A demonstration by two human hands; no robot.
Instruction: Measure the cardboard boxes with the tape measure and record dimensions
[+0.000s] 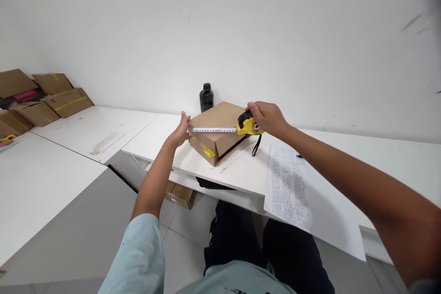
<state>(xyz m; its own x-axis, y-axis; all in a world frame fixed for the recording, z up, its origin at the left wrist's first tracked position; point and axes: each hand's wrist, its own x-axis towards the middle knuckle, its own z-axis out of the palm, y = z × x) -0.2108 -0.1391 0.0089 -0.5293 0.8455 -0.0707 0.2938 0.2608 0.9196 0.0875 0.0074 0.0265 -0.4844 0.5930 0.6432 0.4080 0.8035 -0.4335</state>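
Note:
A brown cardboard box (217, 117) with yellow tape on its side sits at an angle on the white table. The blade of a yellow and black tape measure (248, 125) is drawn out across the top of the box, with its end by the left corner. My right hand (270, 117) is closed around the case at the box's right side, and a black wrist strap hangs below it. At the left corner, my left hand (179, 132) grips the box's edge beside the blade's end, its thumb up. Its other fingers are partly hidden.
Behind the box a black bottle (206, 97) stands against the wall. Handwritten paper sheets (289, 183) overhang the table's (237, 172) front edge at right, with a pen on them. Several cardboard boxes (67, 101) lie far left. Another small carton (182, 195) is below the tabletop.

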